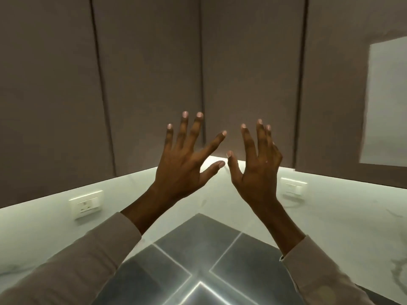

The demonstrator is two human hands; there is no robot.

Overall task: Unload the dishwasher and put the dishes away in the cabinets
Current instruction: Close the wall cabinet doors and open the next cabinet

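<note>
My left hand (187, 159) and my right hand (256, 164) are raised side by side in front of the corner wall cabinets, backs toward me, fingers spread and straight. Neither holds anything. Behind them the taupe cabinet doors (149, 73) are closed, meeting in the corner at a dark vertical seam. No dish and no dishwasher is in view. Both forearms wear beige sleeves.
A white marble-look backsplash (220, 201) runs under the cabinets, with a socket plate on the left (86, 206) and another on the right (293, 188). A grey tiled countertop corner (198, 243) lies below. A pale panel (385, 102) shows at the right.
</note>
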